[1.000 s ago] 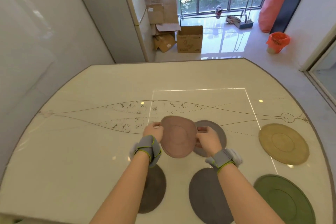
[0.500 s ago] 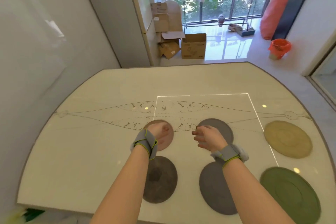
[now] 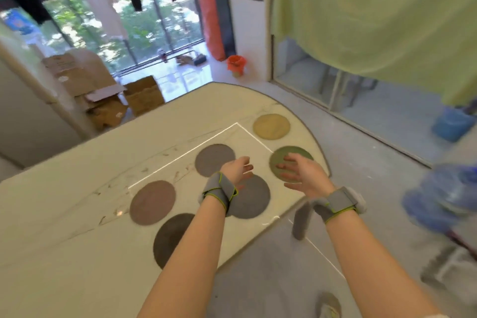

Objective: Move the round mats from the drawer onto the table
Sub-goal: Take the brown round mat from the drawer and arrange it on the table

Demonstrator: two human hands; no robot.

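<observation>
Several round mats lie flat on the pale marble table: a pinkish-brown mat, a dark brown mat, two grey mats, a green mat and a tan mat. My left hand hovers open over the grey mats, holding nothing. Above the green mat near the table's right edge, my right hand is also open and empty. No drawer is in view.
Cardboard boxes stand on the floor beyond the table by the glass doors. An orange bucket sits near a white cabinet. To the right are a blurred blue water bottle, a blue tub and a green curtain.
The pinkish-brown mat held in both hands a second ago now lies on the table. Both hands have let go and lifted. The view has swung to the right.
</observation>
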